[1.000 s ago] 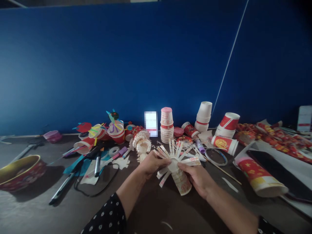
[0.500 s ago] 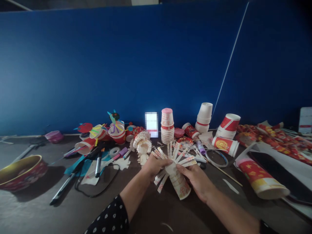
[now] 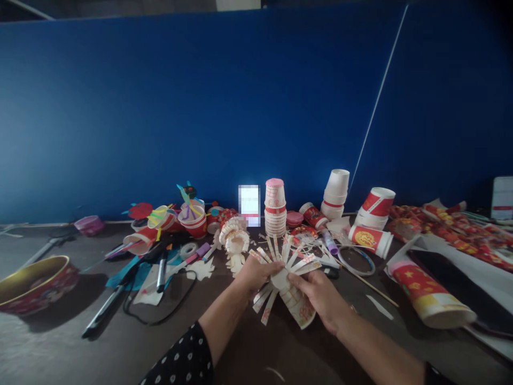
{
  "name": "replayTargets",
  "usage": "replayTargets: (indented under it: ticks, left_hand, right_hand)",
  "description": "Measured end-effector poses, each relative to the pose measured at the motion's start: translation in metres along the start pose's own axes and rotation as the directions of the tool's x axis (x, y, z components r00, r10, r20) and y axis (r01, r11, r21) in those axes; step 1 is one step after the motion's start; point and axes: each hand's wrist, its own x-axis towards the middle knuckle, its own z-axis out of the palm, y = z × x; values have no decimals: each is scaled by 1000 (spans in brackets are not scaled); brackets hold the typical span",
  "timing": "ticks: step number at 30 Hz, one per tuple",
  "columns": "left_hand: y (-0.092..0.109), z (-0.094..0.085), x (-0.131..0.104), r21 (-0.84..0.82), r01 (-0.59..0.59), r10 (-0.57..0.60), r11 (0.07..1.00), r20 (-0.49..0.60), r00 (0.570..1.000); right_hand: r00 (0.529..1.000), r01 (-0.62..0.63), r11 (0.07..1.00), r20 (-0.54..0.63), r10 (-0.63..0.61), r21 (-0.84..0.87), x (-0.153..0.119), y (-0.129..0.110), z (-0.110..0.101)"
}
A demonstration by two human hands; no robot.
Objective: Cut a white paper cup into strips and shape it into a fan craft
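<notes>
Between my hands is a paper cup cut into strips (image 3: 279,279), its round white base facing up and its printed strips fanned out all round. A wider printed paper cup piece (image 3: 298,307) slants down toward me from under that base; whether it is joined on is hidden. My left hand (image 3: 258,275) pinches the strips and the base's left edge, thumb on top. On the other side my right hand (image 3: 310,289) grips the cup's edge, its thumb pressing near the base. The fingertips below are out of sight.
Beyond my hands stands a stack of paper cups (image 3: 275,214) with a pink top. Pens (image 3: 106,307) and a black cord (image 3: 160,322) lie left, near a gold-rimmed bowl (image 3: 38,283). To the right are a red cup (image 3: 428,294), a dark phone (image 3: 452,289) and a thin stick (image 3: 377,289).
The cut cup has tipped so its round white base faces me more. The wide printed piece below has swung slightly right. Both hands keep their hold, almost in place.
</notes>
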Motion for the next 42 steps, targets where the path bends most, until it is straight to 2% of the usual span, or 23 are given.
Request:
replayTargets:
  ticks: [5, 10, 16, 20, 23, 27, 30, 36, 42]
  left_hand:
    - [-1, -2, 3, 13, -8, 8, 1000, -41, 999]
    - [-4, -2, 2, 43, -31, 31, 999, 12, 999]
    - [-1, 0, -2, 41, 6, -10, 999, 88, 996]
    - [1, 0, -3, 44, 8, -12, 999, 95, 995]
    - [0, 1, -2, 16, 15, -16, 1000, 69, 998]
    - [-1, 3, -2, -42, 15, -13, 999, 37, 999]
    - [0, 4, -3, -60, 9, -7, 998, 36, 999]
    - [1, -1, -3, 6, 1, -1, 1000, 88, 996]
    - [-1, -4, -2, -19, 32, -30, 999, 95, 995]
  right_hand:
    - [998, -45, 997, 29, 47, -67, 0, 0, -4]
    - [999, 46, 998, -10, -46, 44, -2, -4, -3]
    - [999, -20, 1000, -50, 21, 5, -3, -4, -2]
    - [998, 26, 1000, -52, -27, -10, -2, -2, -3]
    - [998, 56, 998, -12, -56, -39, -1, -1, -4]
    - [998, -17, 999, 67, 19, -37, -1, -3, -5]
    - [995, -15, 1000, 101, 17, -19, -1, -3, -4]
    - [999, 46, 999, 25, -47, 20, 1, -1, -4]
    - [999, 30, 999, 25, -30, -13, 2, 2, -5]
